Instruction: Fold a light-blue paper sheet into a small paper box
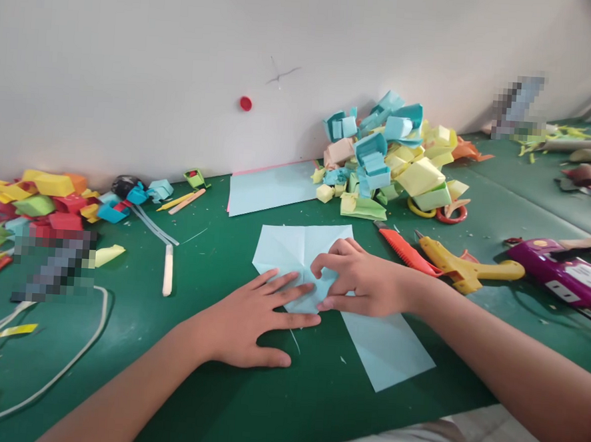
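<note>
A creased light blue sheet of paper (281, 245) lies on the green table, its lower corners folded. My left hand (256, 322) rests flat at its lower left, fingers spread, with the fingertips on the paper and the thumb on the table. My right hand (359, 278) is on the paper's right side, with bent fingers and the thumb at the lower edge, closed on the paper. Part of the fold is hidden under the fingers. Another light blue paper piece (387, 353) lies below my right hand.
At right lie a red utility knife (408, 250), a yellow glue gun (466, 265) and a purple power strip (563, 271). Folded paper pieces (380, 153) are heaped by the wall. More folded pieces (51, 196), a white-handled tool (167, 271) and a white cable (100, 322) are at left.
</note>
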### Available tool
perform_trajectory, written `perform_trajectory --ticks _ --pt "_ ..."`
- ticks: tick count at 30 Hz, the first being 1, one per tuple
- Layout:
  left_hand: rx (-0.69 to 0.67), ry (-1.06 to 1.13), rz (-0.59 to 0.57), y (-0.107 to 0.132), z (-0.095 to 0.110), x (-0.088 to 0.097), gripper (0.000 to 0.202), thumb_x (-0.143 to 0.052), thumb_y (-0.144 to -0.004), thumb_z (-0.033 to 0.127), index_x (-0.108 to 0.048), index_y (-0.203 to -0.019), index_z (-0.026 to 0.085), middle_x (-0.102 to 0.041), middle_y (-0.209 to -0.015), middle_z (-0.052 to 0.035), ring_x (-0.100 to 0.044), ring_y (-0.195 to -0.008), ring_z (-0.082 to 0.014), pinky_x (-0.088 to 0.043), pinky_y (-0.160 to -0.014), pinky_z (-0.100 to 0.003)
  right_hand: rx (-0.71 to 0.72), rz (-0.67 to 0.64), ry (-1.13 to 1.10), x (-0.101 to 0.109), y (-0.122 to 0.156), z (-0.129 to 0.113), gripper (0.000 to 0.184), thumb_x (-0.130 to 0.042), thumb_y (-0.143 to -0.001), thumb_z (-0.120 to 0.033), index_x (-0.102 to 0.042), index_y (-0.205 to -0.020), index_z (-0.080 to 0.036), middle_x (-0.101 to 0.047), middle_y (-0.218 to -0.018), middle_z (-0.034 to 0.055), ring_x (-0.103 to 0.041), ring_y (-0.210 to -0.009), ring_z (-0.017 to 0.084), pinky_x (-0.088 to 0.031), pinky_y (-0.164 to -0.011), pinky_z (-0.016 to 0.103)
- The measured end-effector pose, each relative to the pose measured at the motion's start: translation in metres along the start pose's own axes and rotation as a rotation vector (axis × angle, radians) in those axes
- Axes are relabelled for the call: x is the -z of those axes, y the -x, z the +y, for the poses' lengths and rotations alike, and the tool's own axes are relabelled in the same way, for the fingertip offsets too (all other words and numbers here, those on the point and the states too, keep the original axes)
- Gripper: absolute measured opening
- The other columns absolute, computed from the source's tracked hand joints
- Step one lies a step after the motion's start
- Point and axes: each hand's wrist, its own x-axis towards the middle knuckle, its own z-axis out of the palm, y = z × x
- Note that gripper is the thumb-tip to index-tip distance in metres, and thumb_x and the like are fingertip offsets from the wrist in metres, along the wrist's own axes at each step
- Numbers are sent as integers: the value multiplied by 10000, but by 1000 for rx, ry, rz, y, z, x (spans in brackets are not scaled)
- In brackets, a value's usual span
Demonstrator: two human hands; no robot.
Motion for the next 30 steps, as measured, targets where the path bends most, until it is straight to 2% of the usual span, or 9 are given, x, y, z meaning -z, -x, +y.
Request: perform_trajectory --ticks 3,10,14,19,25,30 --pt "3 7 -7 -1 1 1 694 -515 -937 686 -323 -1559 444 -106 -1687 34 -99 -1545 -393 -81 -1236 -628 -83 -13 29 7 5 7 405 -541 -986 -446 -787 -708 -283 -606 -1270 39 -448 -1042 281 -383 -955 523" --pt "22 7 -29 -1 2 2 679 -494 -943 695 -330 -1554 449 -105 -1691 41 -91 -1552 -373 -69 -1244 -612 -245 42 111 15 15 23 395 -508 -984 -379 -813 -735 -345 -640 -1241 23 -473 -1058 301 -410 -955 535" --pt "24 15 -40 -1 2 3 689 -494 -940 698 -327 -1558 443 -99 -1691 40 -87 -1552 -377 -61 -1243 -618 -277 53 98 13 15 23 413 -509 -985 -402 -802 -698 -352 -663 -1207 17 -493 -1064 298 -413 -962 545" --pt "15 25 -4 -1 2 2 683 -520 -934 687 -348 -1549 444 -134 -1686 43 -120 -1547 -379 -80 -1245 -616 -283 53 102 12 17 25 413 -488 -999 -412 -807 -739 -374 -665 -1205 19 -509 -1109 306 -395 -995 575" --pt "13 33 1 -1 1 2 683 -528 -932 683 -360 -1547 436 -149 -1684 37 -131 -1544 -387 -87 -1243 -622 -359 88 176 17 22 37 472 -477 -987 -377 -700 -592 -245 -718 -1134 54 -537 -1123 338 -329 -977 606" --pt "29 21 -4 0 2 2 661 -516 -947 668 -367 -1545 432 -159 -1683 27 -135 -1546 -374 -95 -1240 -619 -422 207 232 19 21 42 444 -429 -996 -360 -651 -638 -220 -753 -1041 42 -591 -1050 299 -285 -961 574"
